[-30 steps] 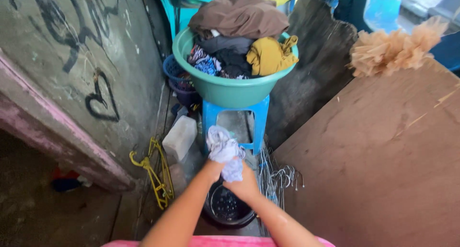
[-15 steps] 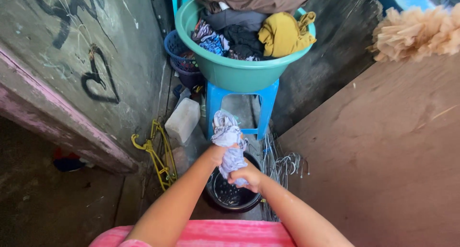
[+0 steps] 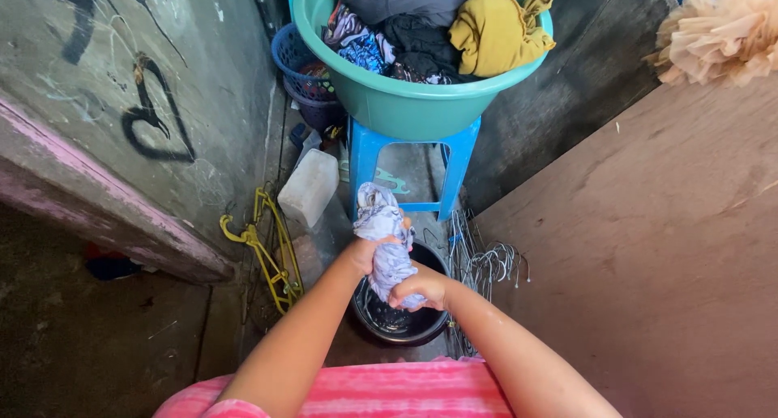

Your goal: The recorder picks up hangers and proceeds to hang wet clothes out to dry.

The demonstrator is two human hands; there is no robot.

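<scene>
A: What do the two hands have hold of?

B: Both are clenched on one twisted pale cloth (image 3: 382, 241), whitish with a faint grey-lilac print. The left hand (image 3: 366, 254) is wrapped around its middle, fingers curled tight. The right hand (image 3: 421, 288) is closed around the lower end, just below and to the right of the left one.

A: And where is the cloth itself?

B: It stands up between the hands, its bunched top rising above the left hand, its lower end in the right fist. Directly beneath the hands sits a black round pail (image 3: 401, 321) on the floor; the cloth hangs over its opening and does not appear to touch it.

A: What lies about them?

B: Beyond the hands stands a blue plastic stool (image 3: 458, 162), and on it a green basin (image 3: 405, 106) heaped with clothes, a mustard-yellow garment (image 3: 496, 30) at its right side. To the right of the hands lies a bundle of wire hangers (image 3: 486, 264). To their left lie yellow hangers (image 3: 267, 252) on the floor, and farther off a whitish plastic jug (image 3: 308, 187). A blue basket (image 3: 296, 61) sits left of the basin. A pink striped cloth (image 3: 381, 390) is nearest the person, under the forearms.
</scene>
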